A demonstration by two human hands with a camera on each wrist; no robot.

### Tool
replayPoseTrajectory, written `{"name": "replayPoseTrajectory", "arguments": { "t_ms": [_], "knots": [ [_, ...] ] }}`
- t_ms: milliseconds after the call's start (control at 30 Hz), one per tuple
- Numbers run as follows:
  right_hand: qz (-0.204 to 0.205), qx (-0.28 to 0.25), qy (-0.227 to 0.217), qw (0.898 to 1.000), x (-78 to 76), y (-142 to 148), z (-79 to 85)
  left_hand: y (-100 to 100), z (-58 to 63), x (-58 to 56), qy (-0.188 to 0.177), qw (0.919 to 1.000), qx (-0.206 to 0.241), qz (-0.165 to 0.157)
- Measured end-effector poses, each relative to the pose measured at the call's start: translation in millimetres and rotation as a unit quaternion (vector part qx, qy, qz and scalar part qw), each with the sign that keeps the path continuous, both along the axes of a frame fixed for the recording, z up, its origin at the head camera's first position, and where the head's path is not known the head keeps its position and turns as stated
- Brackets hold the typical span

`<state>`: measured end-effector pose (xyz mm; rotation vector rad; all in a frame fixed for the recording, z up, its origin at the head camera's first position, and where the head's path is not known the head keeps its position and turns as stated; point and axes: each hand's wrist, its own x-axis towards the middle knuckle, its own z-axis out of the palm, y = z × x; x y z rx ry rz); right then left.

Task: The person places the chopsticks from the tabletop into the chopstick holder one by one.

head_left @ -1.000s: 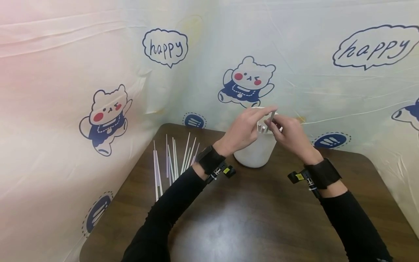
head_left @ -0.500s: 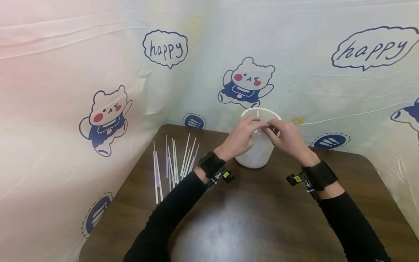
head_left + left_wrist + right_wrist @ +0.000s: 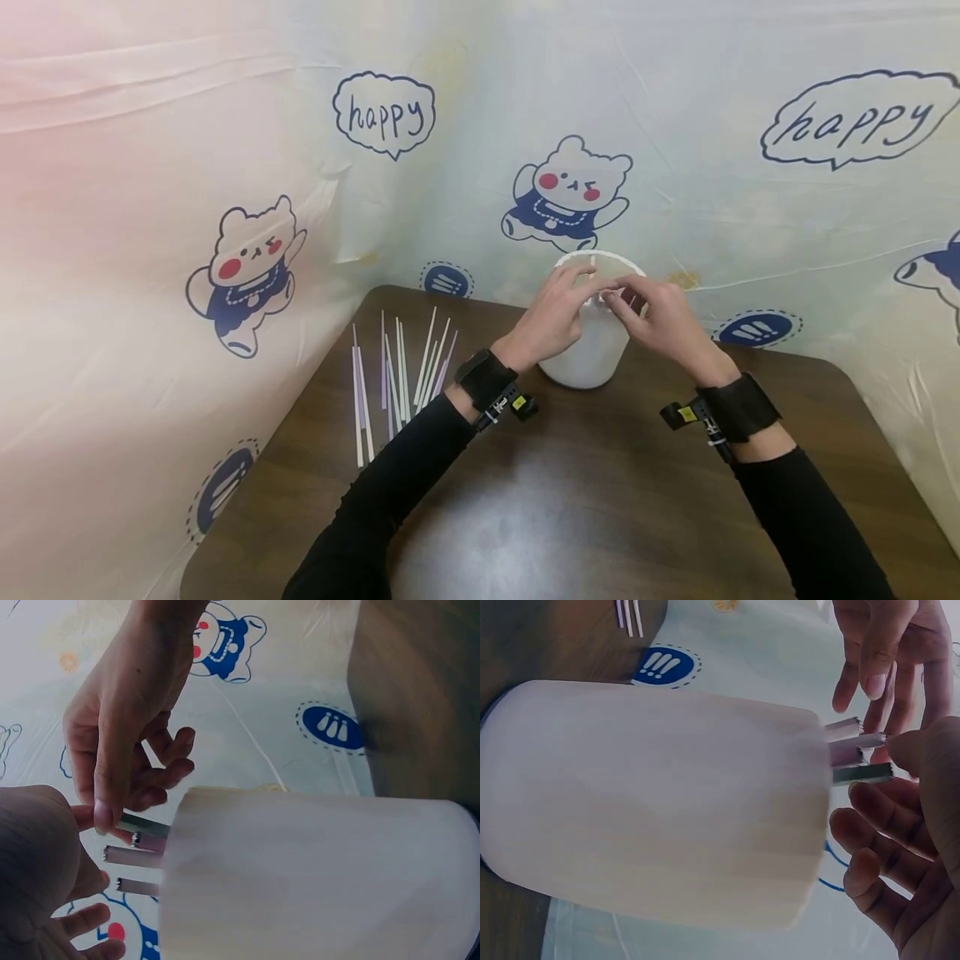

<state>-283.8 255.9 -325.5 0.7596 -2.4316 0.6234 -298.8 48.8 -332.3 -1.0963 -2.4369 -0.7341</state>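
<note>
A white bin (image 3: 581, 354) stands upright on the table, with several straw-like sticks poking just above its rim. Between its thumb and index finger my right hand (image 3: 660, 317) pinches the jagged end of a green stick (image 3: 862, 774), most of which is hidden inside the bin. Pinkish and purple sticks (image 3: 133, 856) stand beside it. At the rim's left side, my left hand (image 3: 551, 317) has its fingers loosely extended, its index fingertip close to the right thumb. Whether that finger touches the green stick I cannot tell.
Several thin white, purple and pale green sticks (image 3: 401, 367) lie spread on the brown table (image 3: 600, 483), left of the bin and partly behind the left sleeve (image 3: 405, 467). A printed cloth (image 3: 465, 125) hangs close behind the bin.
The right hand has lowered the stick, which stood tall above the rim a second ago, down into the bin. My left index finger has come down with it; the last half second shows little movement.
</note>
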Motion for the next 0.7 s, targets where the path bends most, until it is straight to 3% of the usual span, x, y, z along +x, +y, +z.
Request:
{"name": "replayPoseTrajectory", "arguments": {
  "t_ms": [200,400,567,700],
  "knots": [
    [-0.002,-0.042,0.084,0.996,16.7,-7.3,7.6,-23.0,5.6,6.6,0.044,0.9966,0.069,0.009],
    [0.091,-0.02,0.128,0.987,43.0,-35.1,6.9,-67.4,-1.5,20.5,0.061,0.9877,0.098,0.105],
    [0.159,0.011,0.11,0.981,67.7,-61.0,-6.6,-106.3,-22.7,31.0,0.03,0.9739,0.078,0.211],
    [0.206,0.034,0.105,0.972,85.6,-78.4,-24.7,-131.3,-52.8,42.8,-0.044,0.9568,0.035,0.285]
  ]
}}
